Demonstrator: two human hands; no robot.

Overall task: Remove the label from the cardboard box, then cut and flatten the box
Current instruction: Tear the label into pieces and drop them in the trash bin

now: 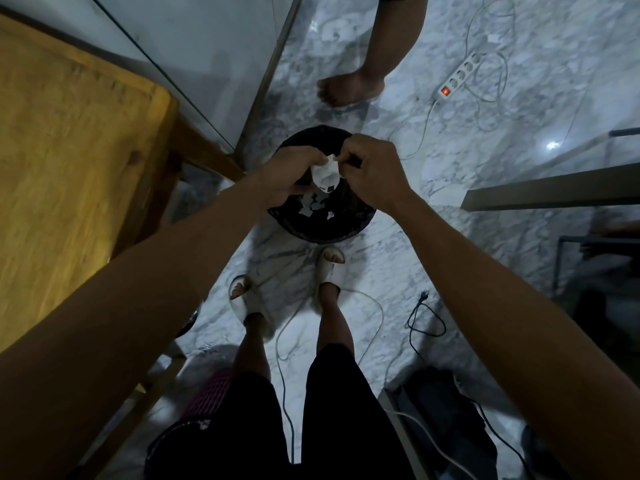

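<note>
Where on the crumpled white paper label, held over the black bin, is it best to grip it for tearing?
Probably at the top edge of the crumpled white paper label, from both sides: the left hand and right hand pinch it there, and its lower part hangs free over the round black bin.

I count one crumpled label (325, 174), one black bin (320, 226), one power strip (462, 75), my two slippers (251, 306), and one bare foot (348, 88) opposite.

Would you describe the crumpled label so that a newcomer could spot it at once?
Find the round black bin on the marble floor, in front of the sandalled feet. Above its opening, the left hand and right hand pinch the label: the largest white piece, crumpled, unlike the small scraps inside.
</note>
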